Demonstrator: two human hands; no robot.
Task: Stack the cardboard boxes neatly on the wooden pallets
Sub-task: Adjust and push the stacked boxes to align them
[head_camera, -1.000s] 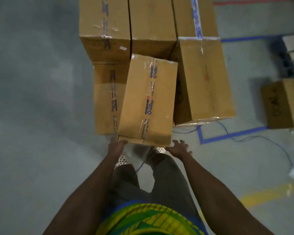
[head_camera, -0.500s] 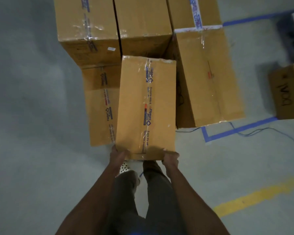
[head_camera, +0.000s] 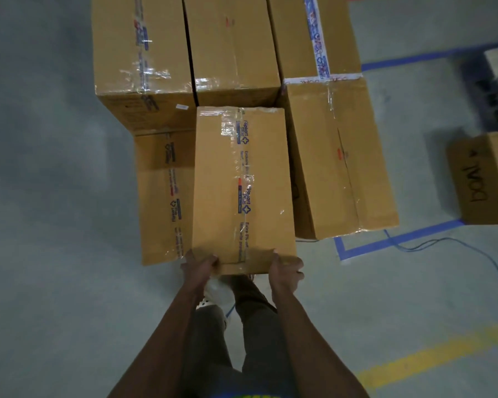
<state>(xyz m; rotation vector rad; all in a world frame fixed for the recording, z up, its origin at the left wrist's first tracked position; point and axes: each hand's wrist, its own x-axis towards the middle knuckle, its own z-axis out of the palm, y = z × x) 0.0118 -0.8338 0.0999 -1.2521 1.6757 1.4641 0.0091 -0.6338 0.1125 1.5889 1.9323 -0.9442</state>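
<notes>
Left hand (head_camera: 199,268): fingers curled round the near left corner of the taped cardboard box (head_camera: 242,185).
Right hand (head_camera: 286,271): grips the near right corner of the same box, thumb on its top face.
Taped cardboard box: lies lengthways between a lower box (head_camera: 161,202) on its left and a larger box (head_camera: 339,156) on its right; its far end meets the rear boxes (head_camera: 141,53).
Floor (head_camera: 55,225): grey, marked with blue tape (head_camera: 397,239) and a yellow stripe (head_camera: 429,354).
Lone box (head_camera: 483,179): well apart, at the right.

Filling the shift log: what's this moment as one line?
left hand grips taped box | right hand grips it | stacked boxes ahead
</notes>
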